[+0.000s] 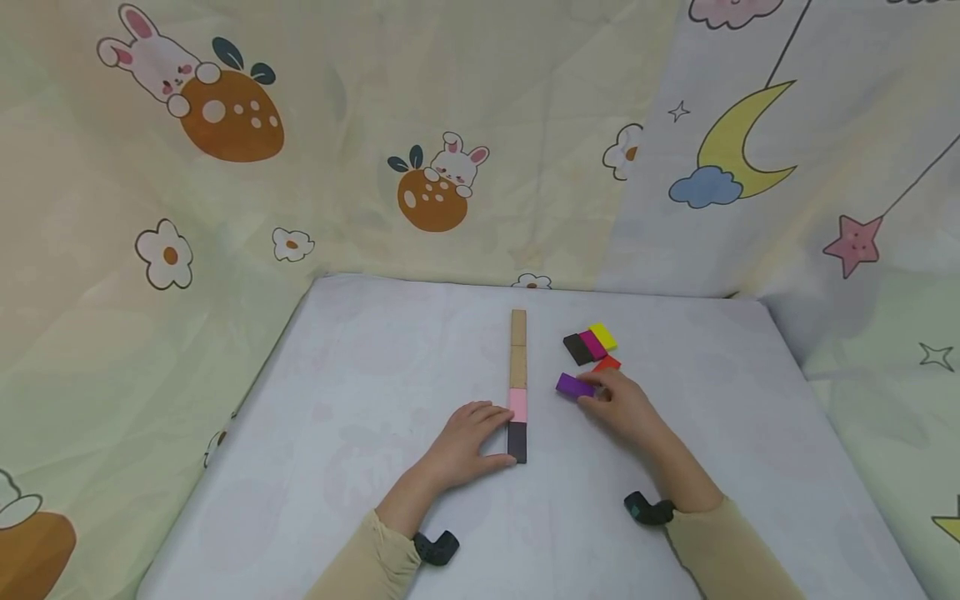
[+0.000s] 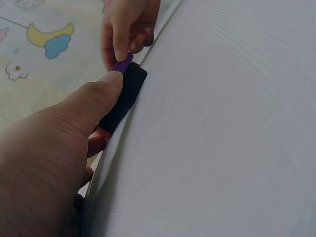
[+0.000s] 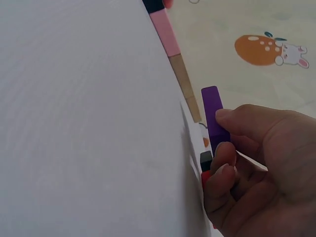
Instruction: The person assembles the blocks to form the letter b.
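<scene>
My right hand [image 1: 622,404] pinches a purple block [image 1: 573,386] between thumb and fingers, just right of a straight row of blocks. In the right wrist view the purple block [image 3: 212,111] points away from the fingertips. The row runs away from me: a black block [image 1: 517,442] nearest, then a pink block [image 1: 518,405], then two wood-coloured blocks [image 1: 518,367]. My left hand [image 1: 468,446] rests at the row's left side, its fairly straight fingers touching the pink block and its thumb at the black one. Thumb and black block [image 2: 126,98] also show in the left wrist view.
Beyond my right hand lie several loose blocks: a black one [image 1: 578,349], a magenta one [image 1: 592,344], a yellow one [image 1: 603,336] and a partly hidden red one [image 1: 607,363]. A white-covered table [image 1: 360,367] lies beneath, with patterned cloth behind.
</scene>
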`<move>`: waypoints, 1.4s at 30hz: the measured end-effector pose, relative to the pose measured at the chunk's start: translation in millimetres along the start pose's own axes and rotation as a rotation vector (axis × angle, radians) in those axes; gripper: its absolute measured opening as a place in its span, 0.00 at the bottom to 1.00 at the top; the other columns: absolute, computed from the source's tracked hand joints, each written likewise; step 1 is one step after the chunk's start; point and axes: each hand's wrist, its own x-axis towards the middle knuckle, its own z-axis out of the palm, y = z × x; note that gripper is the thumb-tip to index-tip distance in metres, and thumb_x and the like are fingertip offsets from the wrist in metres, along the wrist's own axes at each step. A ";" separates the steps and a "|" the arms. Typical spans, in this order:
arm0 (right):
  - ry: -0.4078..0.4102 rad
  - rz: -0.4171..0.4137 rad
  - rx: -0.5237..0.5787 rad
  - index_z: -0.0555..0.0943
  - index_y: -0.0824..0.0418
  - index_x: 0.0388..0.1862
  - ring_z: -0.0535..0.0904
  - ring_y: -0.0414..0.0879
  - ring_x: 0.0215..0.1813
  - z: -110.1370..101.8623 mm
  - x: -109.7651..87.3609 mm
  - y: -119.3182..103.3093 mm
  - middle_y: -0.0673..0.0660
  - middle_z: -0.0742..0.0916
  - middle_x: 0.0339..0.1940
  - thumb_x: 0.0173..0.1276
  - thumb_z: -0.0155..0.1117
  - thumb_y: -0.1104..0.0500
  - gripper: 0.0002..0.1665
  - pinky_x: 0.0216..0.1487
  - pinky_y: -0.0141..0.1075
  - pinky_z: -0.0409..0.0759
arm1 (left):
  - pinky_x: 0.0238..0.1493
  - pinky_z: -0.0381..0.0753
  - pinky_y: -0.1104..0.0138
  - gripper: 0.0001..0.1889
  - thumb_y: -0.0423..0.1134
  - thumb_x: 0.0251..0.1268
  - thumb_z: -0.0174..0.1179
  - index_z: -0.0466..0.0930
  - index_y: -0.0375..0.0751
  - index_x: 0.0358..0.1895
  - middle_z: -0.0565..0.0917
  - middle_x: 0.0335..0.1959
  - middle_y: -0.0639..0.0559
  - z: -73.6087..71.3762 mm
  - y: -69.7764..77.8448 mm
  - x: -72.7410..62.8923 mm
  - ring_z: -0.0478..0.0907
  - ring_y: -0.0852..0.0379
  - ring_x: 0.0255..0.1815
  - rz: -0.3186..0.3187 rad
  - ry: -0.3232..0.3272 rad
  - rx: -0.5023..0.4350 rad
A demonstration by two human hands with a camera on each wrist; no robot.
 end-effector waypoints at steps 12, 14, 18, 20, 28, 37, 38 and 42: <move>0.010 0.148 0.018 0.78 0.50 0.64 0.76 0.49 0.38 20.4 36.4 -20.4 0.56 0.80 0.51 0.68 0.67 0.51 0.25 0.34 0.32 0.79 | 0.78 0.58 0.53 0.39 0.69 0.62 0.56 0.64 0.58 0.74 0.71 0.72 0.57 2.4 -1.5 -0.1 0.61 0.51 0.76 0.020 0.019 0.006; 0.008 0.154 0.013 0.77 0.51 0.64 0.76 0.49 0.39 21.9 41.0 -23.2 0.56 0.80 0.52 0.69 0.66 0.51 0.25 0.34 0.32 0.79 | 0.78 0.58 0.53 0.39 0.69 0.62 0.56 0.64 0.58 0.74 0.71 0.72 0.57 2.7 -1.8 0.3 0.61 0.51 0.76 0.023 0.022 0.014; 0.024 0.144 -0.001 0.78 0.53 0.64 0.75 0.49 0.41 23.9 49.8 -27.2 0.57 0.80 0.52 0.69 0.66 0.51 0.25 0.36 0.34 0.79 | 0.78 0.57 0.55 0.39 0.68 0.62 0.57 0.65 0.57 0.74 0.71 0.72 0.57 2.3 -1.5 1.3 0.61 0.52 0.76 0.024 0.024 0.019; 0.030 0.145 -0.010 0.78 0.53 0.64 0.75 0.49 0.43 24.9 53.5 -28.3 0.56 0.80 0.52 0.69 0.66 0.51 0.25 0.40 0.34 0.79 | 0.78 0.58 0.55 0.39 0.68 0.62 0.58 0.65 0.57 0.74 0.71 0.72 0.57 2.1 -1.6 1.5 0.61 0.52 0.76 0.023 0.023 0.020; 0.038 0.162 -0.022 0.78 0.54 0.63 0.77 0.51 0.48 29.9 64.3 -29.5 0.57 0.81 0.55 0.69 0.65 0.52 0.24 0.49 0.43 0.84 | 0.77 0.59 0.52 0.39 0.70 0.62 0.55 0.64 0.58 0.74 0.71 0.72 0.57 1.9 -1.6 0.3 0.62 0.51 0.75 0.022 0.025 0.017; 0.038 0.157 -0.022 0.78 0.55 0.63 0.76 0.57 0.60 33.4 69.3 -30.5 0.59 0.81 0.57 0.69 0.65 0.52 0.24 0.64 0.54 0.78 | 0.78 0.59 0.53 0.39 0.70 0.62 0.56 0.64 0.59 0.74 0.70 0.72 0.57 -0.8 0.5 -0.3 0.61 0.51 0.76 0.007 0.005 0.008; 0.039 0.158 -0.021 0.79 0.55 0.63 0.76 0.57 0.60 33.5 69.3 -31.0 0.59 0.81 0.57 0.69 0.65 0.52 0.24 0.64 0.54 0.79 | 0.78 0.58 0.53 0.39 0.69 0.62 0.56 0.64 0.59 0.74 0.70 0.72 0.57 -1.1 0.7 -0.2 0.61 0.51 0.76 0.003 0.002 0.007; 0.036 0.166 -0.025 0.79 0.54 0.63 0.76 0.57 0.61 34.4 69.6 -32.8 0.60 0.80 0.58 0.69 0.65 0.52 0.24 0.63 0.54 0.78 | 0.79 0.57 0.54 0.39 0.69 0.62 0.57 0.63 0.59 0.75 0.70 0.73 0.58 -1.4 1.1 -0.3 0.60 0.52 0.77 -0.005 -0.008 0.007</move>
